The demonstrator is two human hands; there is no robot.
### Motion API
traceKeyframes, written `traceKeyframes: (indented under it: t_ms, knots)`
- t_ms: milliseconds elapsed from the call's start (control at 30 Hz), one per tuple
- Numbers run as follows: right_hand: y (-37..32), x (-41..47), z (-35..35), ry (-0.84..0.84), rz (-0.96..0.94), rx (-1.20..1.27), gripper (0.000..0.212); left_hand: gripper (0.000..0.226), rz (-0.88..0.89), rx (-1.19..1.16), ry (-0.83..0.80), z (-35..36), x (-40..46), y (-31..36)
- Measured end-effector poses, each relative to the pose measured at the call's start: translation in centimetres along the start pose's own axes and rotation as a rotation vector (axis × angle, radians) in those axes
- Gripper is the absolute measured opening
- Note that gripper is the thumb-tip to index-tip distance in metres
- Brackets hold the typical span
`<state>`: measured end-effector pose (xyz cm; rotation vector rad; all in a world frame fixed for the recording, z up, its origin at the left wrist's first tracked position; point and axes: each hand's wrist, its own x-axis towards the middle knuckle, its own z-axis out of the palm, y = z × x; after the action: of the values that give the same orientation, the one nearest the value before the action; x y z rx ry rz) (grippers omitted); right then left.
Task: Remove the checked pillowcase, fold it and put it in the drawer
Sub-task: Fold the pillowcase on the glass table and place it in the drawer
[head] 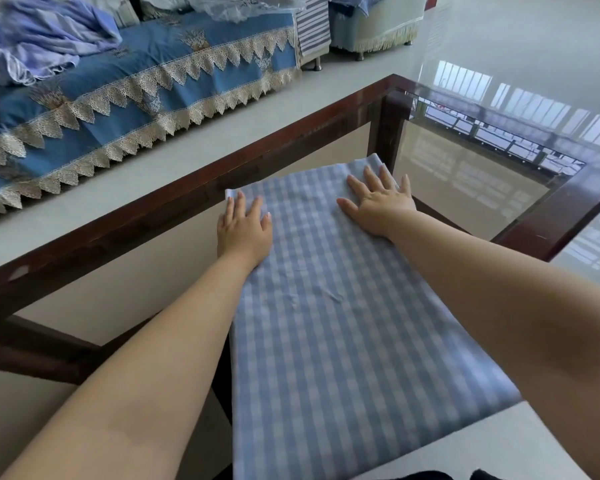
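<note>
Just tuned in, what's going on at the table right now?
A person has the checked pillowcase spread lengthwise on the glass-topped table. Both hands lie flat on its far end, the left hand near the left edge and the right hand near the far right corner. No drawer is in view.

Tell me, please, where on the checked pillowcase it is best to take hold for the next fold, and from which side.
Probably pinch the two far corners of the checked pillowcase, coming from the far short edge. It lies as a long flat strip on the glass table, and the left hand and right hand already press flat near those corners.
</note>
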<state>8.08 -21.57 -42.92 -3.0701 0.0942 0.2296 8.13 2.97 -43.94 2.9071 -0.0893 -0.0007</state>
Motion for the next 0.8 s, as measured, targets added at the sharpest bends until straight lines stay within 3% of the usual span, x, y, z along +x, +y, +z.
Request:
traceKeyframes:
  t_ms: [67,133,200,333,400,533,600,700,800]
  knots:
    - [0.2,-2.0,-0.1,-0.014,0.006,-0.08,0.064,0.047,0.045,0.103,0.021,-0.4,-1.0,0.7]
    - [-0.1,-4.9,-0.9,-0.005,-0.104,-0.054,0.064,0.046,0.163,0.186,0.011,-1.4,-3.0,2.4]
    - [-0.7,-8.7,-1.7,0.021,-0.285,0.065,0.064,0.047,0.306,0.089,-0.056,-2.1,-6.8,4.6]
    - [-1.1,-17.3,-0.3,0.029,-0.455,0.281,0.034,0.06,0.434,-0.012,-0.268,-1.5,-17.1,6.8]
    - [0.1,-20.0,1.1,0.056,-0.472,0.271,0.028,0.061,0.488,0.097,-0.362,-0.9,-20.3,5.4]
    - [5.5,-22.1,2.1,0.137,-0.365,0.35,0.016,0.072,0.452,-0.031,-0.297,-1.2,-22.0,-0.1]
    - [8.7,-22.6,2.9,0.224,-0.301,0.437,0.019,0.068,0.429,-0.149,-0.232,-1.8,-22.5,-2.4]
    - [11.1,-23.9,3.5,0.129,-0.226,0.497,0.036,0.035,0.343,-0.34,-0.18,-2.5,-23.0,-4.8]
    - [12.0,-24.5,3.6,0.117,-0.311,0.335,0.055,0.037,0.309,-0.374,-0.252,-3.1,-23.3,-5.3]
